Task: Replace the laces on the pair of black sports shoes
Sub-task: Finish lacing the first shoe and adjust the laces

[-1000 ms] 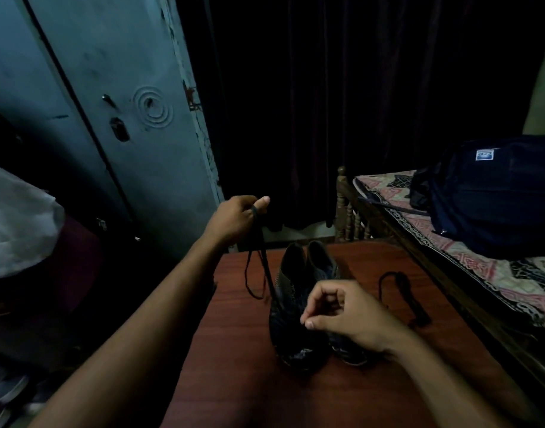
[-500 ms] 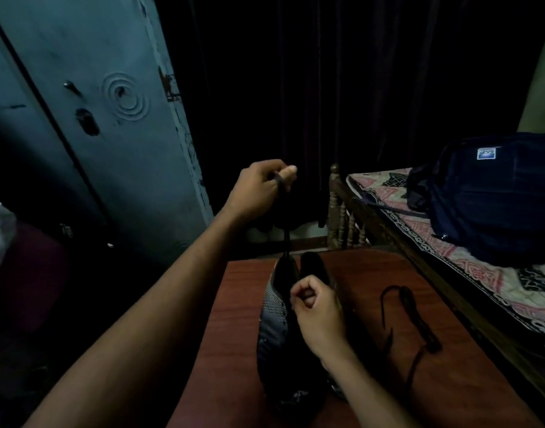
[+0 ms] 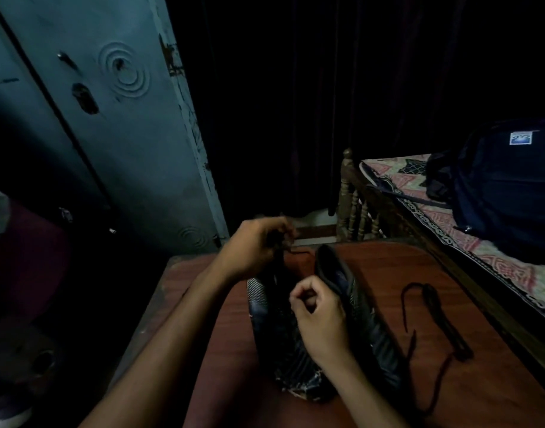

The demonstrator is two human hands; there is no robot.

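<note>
Two black sports shoes (image 3: 320, 332) lie side by side on a reddish wood-grain bench (image 3: 468, 393), their long axes running from the near edge away toward the dark curtain (image 3: 295, 103). Toes point at the person and heel openings face the far side. The uppers look like a soft knit with a fine pale striped weave, and the near toe caps show a mottled print.

The left hand (image 3: 258, 245) hovers over the heel end of the left shoe, its fingers (image 3: 283, 233) curled round a thin black lace (image 3: 282, 257) that runs down into the shoe. The right hand (image 3: 320, 316) sits over the middle of the pair, its fingers (image 3: 305, 291) clenched in a pinch above the eyelet area; what they hold is too dark to tell.

A second lace (image 3: 431, 310), a limp flat cord, lies loose in a long loop on the bench to the right of the shoes, well apart from both hands.

Bare bench surface shows on the right side and the far end. Its left edge drops into shadow beside a scuffed blue-grey metal door (image 3: 119, 125). Just beside its right edge runs a carved wooden bed (image 3: 354, 208) with a patterned sheet and a dark blue bag (image 3: 506, 186).
</note>
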